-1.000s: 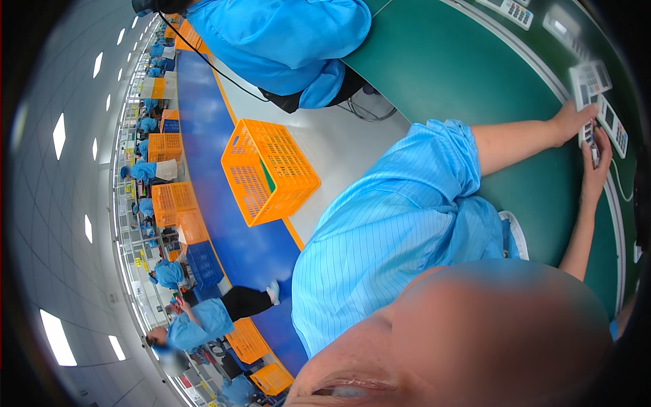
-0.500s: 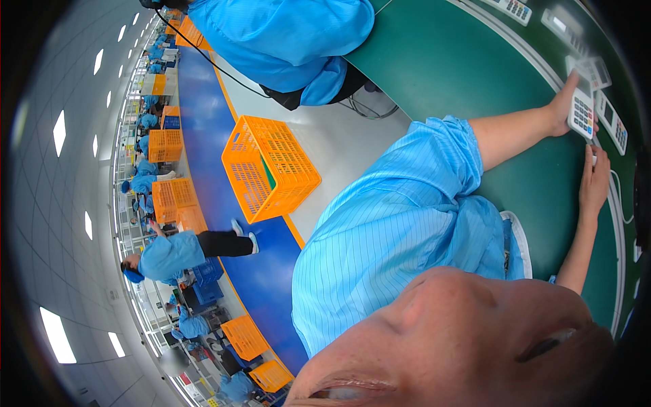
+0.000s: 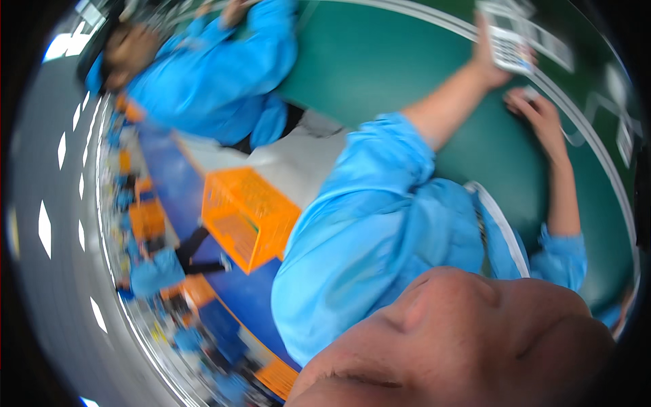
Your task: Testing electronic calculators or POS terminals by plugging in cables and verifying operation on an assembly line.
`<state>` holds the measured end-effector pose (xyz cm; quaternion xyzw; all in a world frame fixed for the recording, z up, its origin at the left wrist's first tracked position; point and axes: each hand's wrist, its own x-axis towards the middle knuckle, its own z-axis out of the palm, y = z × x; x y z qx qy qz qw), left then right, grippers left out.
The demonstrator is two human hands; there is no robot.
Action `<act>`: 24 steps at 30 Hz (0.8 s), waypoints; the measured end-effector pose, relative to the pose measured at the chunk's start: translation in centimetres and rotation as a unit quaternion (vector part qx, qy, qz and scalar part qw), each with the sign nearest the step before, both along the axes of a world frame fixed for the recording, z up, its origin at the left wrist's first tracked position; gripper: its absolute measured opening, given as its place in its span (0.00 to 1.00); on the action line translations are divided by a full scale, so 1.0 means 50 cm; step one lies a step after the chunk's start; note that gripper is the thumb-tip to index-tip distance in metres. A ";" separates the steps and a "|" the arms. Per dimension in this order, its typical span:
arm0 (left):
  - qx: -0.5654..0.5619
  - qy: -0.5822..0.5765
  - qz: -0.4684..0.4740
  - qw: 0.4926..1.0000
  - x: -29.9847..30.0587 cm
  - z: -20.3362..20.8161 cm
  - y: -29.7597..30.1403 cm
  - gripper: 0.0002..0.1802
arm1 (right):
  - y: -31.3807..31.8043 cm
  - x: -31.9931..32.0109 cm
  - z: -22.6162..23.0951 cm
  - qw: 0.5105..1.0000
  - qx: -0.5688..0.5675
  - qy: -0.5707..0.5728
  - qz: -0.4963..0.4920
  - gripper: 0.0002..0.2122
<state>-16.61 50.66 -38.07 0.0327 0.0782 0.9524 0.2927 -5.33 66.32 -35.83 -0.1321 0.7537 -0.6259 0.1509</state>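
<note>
My left hand (image 3: 489, 68) is wrapped round a white handheld card terminal (image 3: 510, 51), whose keypad faces the camera. It is held over the edge of the green worktable (image 3: 380, 64). Close below it, my right hand (image 3: 544, 121) has its fingers pinched on a small white cable end (image 3: 531, 93). A thin white cable (image 3: 576, 141) curves beside that hand. The cable end and the terminal are apart. More white terminals (image 3: 553, 49) lie past the table's pale edge strip, smeared by motion.
A co-worker in blue (image 3: 217, 85) sits at the same table, at the upper left. An orange plastic crate (image 3: 254, 210) stands on the floor beside my left arm. Behind it a blue walkway (image 3: 163, 152) runs past other workstations, and a person (image 3: 159, 271) is walking there.
The view has swung, so both hands appear further left and higher. My left hand still holds the terminal, and my right hand the cable end. More of the co-worker shows.
</note>
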 end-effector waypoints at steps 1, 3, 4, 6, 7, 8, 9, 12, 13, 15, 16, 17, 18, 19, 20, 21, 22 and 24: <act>0.049 -0.012 -0.015 0.999 0.006 0.009 0.004 0.58 | -0.003 0.010 0.009 1.000 0.003 0.012 0.000 0.13; -0.042 0.094 0.026 0.994 0.011 0.018 -0.001 0.48 | 0.005 0.018 0.024 1.000 -0.022 -0.003 -0.006 0.14; -0.033 0.098 0.011 0.995 0.011 0.021 -0.002 0.46 | 0.014 0.016 0.029 0.999 -0.041 -0.017 0.011 0.15; -0.074 0.069 0.023 0.995 0.004 0.023 0.006 0.46 | 0.015 0.007 0.027 0.998 -0.055 -0.032 0.009 0.17; -0.085 0.079 0.015 0.993 0.001 0.021 0.005 0.47 | 0.016 0.001 0.023 0.998 -0.037 -0.054 -0.008 0.17; -0.061 0.072 0.008 0.996 -0.002 0.018 0.006 0.47 | 0.012 -0.006 0.017 0.998 -0.042 -0.052 -0.015 0.17; -0.042 0.090 0.000 0.995 -0.003 0.015 0.004 0.46 | 0.012 -0.009 0.011 0.997 -0.040 -0.060 -0.012 0.17; -0.065 0.095 0.009 0.993 -0.001 0.007 -0.013 0.46 | -0.006 -0.015 -0.006 0.996 -0.056 -0.064 -0.030 0.18; -0.066 0.095 0.009 0.993 0.000 0.008 -0.014 0.46 | -0.008 -0.016 -0.007 0.996 -0.059 -0.053 -0.033 0.18; -0.061 0.087 0.008 0.994 0.001 0.012 -0.016 0.47 | -0.011 -0.016 -0.007 0.997 -0.062 -0.042 -0.036 0.18; -0.061 0.087 0.008 0.994 0.001 0.015 -0.015 0.47 | -0.010 -0.017 -0.005 0.997 -0.055 -0.035 -0.040 0.18; -0.060 0.077 0.005 0.995 0.002 0.018 -0.015 0.47 | -0.009 -0.017 -0.003 0.997 -0.059 -0.017 -0.040 0.18; -0.059 0.067 0.004 0.996 0.002 0.022 -0.012 0.47 | -0.008 -0.018 -0.001 0.997 -0.048 -0.028 -0.045 0.18; -0.059 0.067 0.004 0.996 0.002 0.025 -0.012 0.47 | -0.007 -0.019 0.000 0.998 -0.038 -0.036 -0.045 0.18; -0.049 0.063 -0.006 0.997 0.003 0.027 -0.011 0.48 | -0.006 -0.019 0.000 0.998 -0.038 -0.035 -0.040 0.18; -0.040 0.059 -0.015 0.997 0.004 0.028 -0.011 0.48 | -0.006 -0.019 0.000 0.998 -0.028 -0.042 -0.044 0.18; -0.040 0.060 -0.014 0.997 0.005 0.029 -0.011 0.48 | -0.006 -0.019 0.000 0.998 -0.021 -0.045 -0.043 0.18; -0.068 0.080 -0.011 0.994 0.007 0.027 -0.010 0.48 | -0.006 -0.018 0.000 0.998 -0.014 -0.046 -0.042 0.18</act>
